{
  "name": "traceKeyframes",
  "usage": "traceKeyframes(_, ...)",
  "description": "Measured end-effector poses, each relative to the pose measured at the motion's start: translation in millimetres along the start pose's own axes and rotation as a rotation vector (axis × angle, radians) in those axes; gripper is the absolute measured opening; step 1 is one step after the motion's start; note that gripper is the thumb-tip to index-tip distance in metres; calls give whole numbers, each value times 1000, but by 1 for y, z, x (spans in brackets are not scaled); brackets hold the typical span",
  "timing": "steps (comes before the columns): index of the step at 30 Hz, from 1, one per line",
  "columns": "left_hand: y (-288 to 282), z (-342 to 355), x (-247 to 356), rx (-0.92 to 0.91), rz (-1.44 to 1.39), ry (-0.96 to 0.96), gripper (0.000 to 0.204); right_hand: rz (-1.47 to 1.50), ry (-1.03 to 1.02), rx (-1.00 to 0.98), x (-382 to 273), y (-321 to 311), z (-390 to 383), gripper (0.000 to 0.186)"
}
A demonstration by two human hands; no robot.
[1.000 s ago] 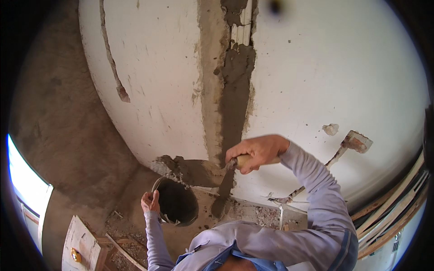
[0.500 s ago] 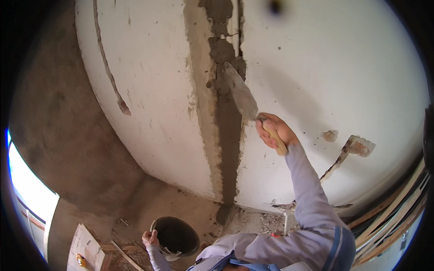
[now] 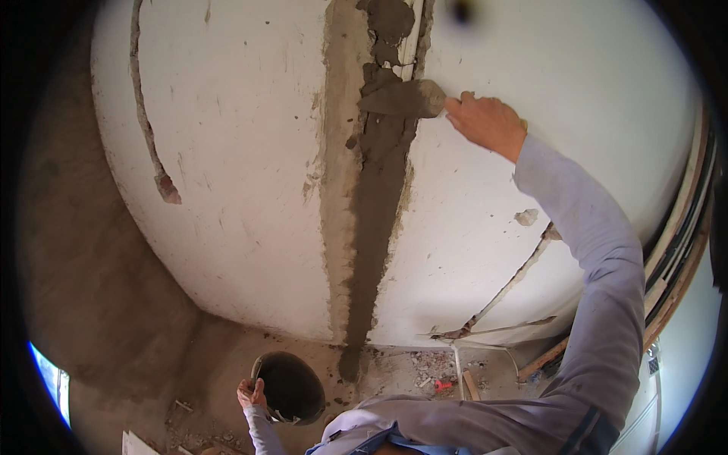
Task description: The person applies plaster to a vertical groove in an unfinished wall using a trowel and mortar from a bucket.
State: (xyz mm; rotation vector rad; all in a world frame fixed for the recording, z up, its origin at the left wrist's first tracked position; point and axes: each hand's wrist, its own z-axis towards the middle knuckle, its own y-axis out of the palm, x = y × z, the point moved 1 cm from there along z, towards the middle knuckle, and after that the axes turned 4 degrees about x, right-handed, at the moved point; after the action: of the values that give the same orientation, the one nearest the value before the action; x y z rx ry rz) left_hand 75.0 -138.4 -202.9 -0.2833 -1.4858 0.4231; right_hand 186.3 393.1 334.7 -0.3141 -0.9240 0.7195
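"What have you got in your hands?"

"My right hand [image 3: 487,121] is closed around the handle of a tapered grey metal trowel [image 3: 402,98]. My fingers hide most of that handle; only a yellowish bit of it shows behind them. My left hand [image 3: 252,393] is down low, thumb and fingers clasped on the left rim of a round dark bucket [image 3: 312,370] on the floor."

"Where's the trowel exactly?"

"Up high, blade pointing left, laid across a dark grey vertical strip of wet-looking mortar [image 3: 375,197] in the white painted wall [image 3: 250,189]. It seems to be against the strip, though from above I can't tell how hard it presses."

"How far along is that strip?"

"Below the blade it looks filled, one dark run down to the foot of the wall. I'd call that stretch mostly done, though its surface is uneven and its edges ragged. Along its left side runs a paler, tan-grey band of rough plaster [image 3: 341,167]."

"And above the blade?"

"That part looks unfinished. The mortar there is lumpy and broken, and white straight piping [image 3: 412,42] lies bare on the right side of the channel. I can't judge anything past the top edge of my view."

"Any other open patches?"

"A narrow, rough-edged brown groove [image 3: 144,114] on the left of the wall looks unfilled, and so does the thin slanting channel [image 3: 512,284] low on the right."
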Motion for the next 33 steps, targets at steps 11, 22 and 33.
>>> traceKeyframes(11, -4, 41, -30, -105, -34, -3, 41, 96, 314, -198, 3, -19, -46, 28)
traceKeyframes(22, -12, 47, -6, -49, 238, 18, 40, 200, 332, -64, -26, 10, 11, 29)
traceKeyframes(33, -9, 65, -50, -100, 115, -7, 37, 286, 462, -128, -72, -12, -52, 30)
